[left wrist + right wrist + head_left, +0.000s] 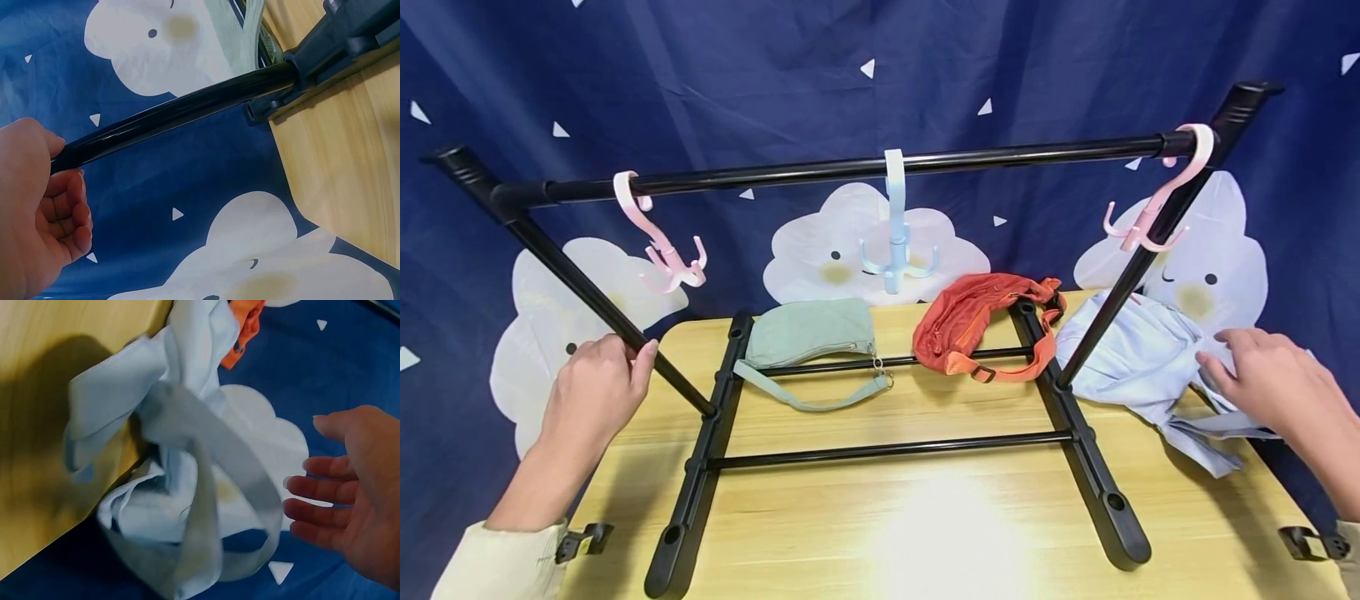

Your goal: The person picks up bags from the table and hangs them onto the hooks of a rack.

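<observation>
A black garment rack [880,452] stands on the wooden table. My left hand [597,385] grips its left upright post [181,109], with the fingers curled round the tube. My right hand [1270,379] hovers beside a light blue cloth bag [1131,346] on the table's right side. In the right wrist view, the fingers of that hand [350,494] are loosely extended and apart from the bag's straps [250,469]. A pale green shoulder bag [812,329] and a red-orange waist bag [973,321] lie across the rack's rear lower bar.
From the top bar [790,173] hang a pink hook [662,242] at left, a light blue hook [897,225] in the middle and another pink hook [1157,204] at right. Behind stands a dark blue curtain [737,83] with clouds. The rack's feet [1086,467] reach toward the front.
</observation>
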A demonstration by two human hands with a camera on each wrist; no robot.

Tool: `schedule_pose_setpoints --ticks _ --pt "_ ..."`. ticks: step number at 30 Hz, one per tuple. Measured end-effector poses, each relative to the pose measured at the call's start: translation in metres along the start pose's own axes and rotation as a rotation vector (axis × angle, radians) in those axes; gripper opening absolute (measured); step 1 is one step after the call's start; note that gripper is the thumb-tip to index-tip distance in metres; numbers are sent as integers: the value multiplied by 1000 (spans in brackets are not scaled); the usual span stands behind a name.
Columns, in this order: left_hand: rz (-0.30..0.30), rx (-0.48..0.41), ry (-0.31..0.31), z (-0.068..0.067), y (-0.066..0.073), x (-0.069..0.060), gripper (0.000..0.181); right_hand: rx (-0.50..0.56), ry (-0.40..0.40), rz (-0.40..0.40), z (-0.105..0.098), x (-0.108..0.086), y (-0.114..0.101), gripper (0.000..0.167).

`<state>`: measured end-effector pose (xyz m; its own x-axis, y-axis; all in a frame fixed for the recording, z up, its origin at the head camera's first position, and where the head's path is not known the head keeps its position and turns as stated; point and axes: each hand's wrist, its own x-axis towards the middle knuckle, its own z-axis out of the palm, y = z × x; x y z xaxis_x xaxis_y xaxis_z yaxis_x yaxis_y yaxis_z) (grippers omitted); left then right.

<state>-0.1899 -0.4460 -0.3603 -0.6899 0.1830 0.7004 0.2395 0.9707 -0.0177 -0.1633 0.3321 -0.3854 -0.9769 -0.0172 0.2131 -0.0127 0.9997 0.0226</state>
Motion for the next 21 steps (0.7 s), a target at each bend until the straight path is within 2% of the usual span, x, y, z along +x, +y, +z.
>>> schedule_pose_setpoints --ticks 9,12,16,21 --pt "-11 -3 -10 -2 0 -2 39 5 -57 153 11 -13 17 62" --pt "-6 -1 -5 -2 -1 -3 39 15 -65 178 15 -18 21 68" --pt "-4 -1 -1 -1 -1 -4 38 26 -61 206 19 -24 26 65" --pt "-12 -3 -7 -1 -2 -5 38 33 -109 280 21 -31 27 62"
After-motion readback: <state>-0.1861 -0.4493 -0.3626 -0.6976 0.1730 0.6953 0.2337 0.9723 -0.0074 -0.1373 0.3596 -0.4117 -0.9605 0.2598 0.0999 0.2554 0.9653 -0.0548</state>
